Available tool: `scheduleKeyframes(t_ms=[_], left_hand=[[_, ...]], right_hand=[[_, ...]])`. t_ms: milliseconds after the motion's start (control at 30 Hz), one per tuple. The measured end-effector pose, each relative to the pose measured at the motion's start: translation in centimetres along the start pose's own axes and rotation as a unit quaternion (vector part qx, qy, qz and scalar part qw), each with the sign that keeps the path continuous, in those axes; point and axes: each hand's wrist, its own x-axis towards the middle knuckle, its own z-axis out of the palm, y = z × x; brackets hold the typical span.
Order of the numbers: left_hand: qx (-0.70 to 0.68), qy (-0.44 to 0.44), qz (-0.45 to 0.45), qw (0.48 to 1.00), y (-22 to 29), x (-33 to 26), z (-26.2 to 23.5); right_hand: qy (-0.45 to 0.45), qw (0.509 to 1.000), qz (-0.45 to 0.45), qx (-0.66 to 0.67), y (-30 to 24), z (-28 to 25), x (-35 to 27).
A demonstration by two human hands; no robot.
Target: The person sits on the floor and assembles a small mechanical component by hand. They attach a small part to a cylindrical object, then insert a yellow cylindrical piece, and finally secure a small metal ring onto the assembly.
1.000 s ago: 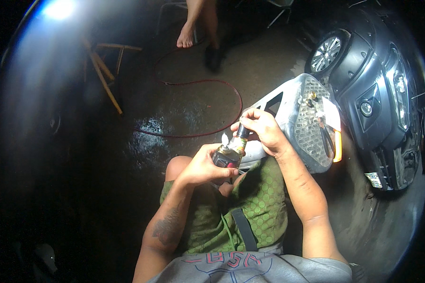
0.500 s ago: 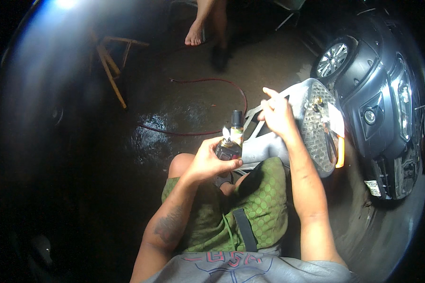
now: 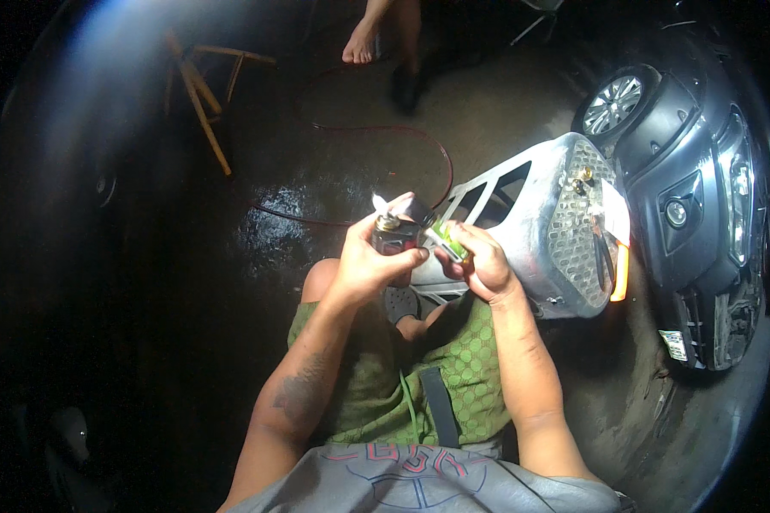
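Note:
My left hand (image 3: 359, 267) is closed around a dark boxy device (image 3: 388, 242) with a metallic collar and a pointed white tip on top. Beside it, my right hand (image 3: 486, 263) grips a small bottle (image 3: 450, 242) with a green label and a black cap. The bottle leans, its cap end toward the device and my left fingers. Whether the cap is touched by those fingers I cannot tell. Both hands are above my lap, in front of a grey stool.
To the right stands the grey stool (image 3: 565, 265) with a textured seat, bearing small gold-coloured parts (image 3: 583, 179), white paper (image 3: 614, 209) and an orange-handled tool (image 3: 621, 274). Beyond is a dark car (image 3: 659, 188). A red hose (image 3: 385, 128), a yellow frame (image 3: 201, 111) and another person's foot (image 3: 361, 43) are farther off.
My right hand has come from over the stool to the bottle and taken hold of it. The bottle has gone from upright beside the device to tilted.

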Motion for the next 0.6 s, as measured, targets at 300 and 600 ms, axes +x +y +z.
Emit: scheduleKeyframes(t_ms=[300, 600], left_hand=[[0.019, -0.084, -0.082, 0.993, 1.7, -0.7, -1.7], [0.032, 0.259, 0.024, 0.965, 0.8, 0.3, 0.3]], right_hand=[[0.036, 0.740, -0.481, -0.468, 3.4, 3.8, 0.2], [0.209, 0.783, -0.339, -0.479, 4.4, 3.8, 1.9]])
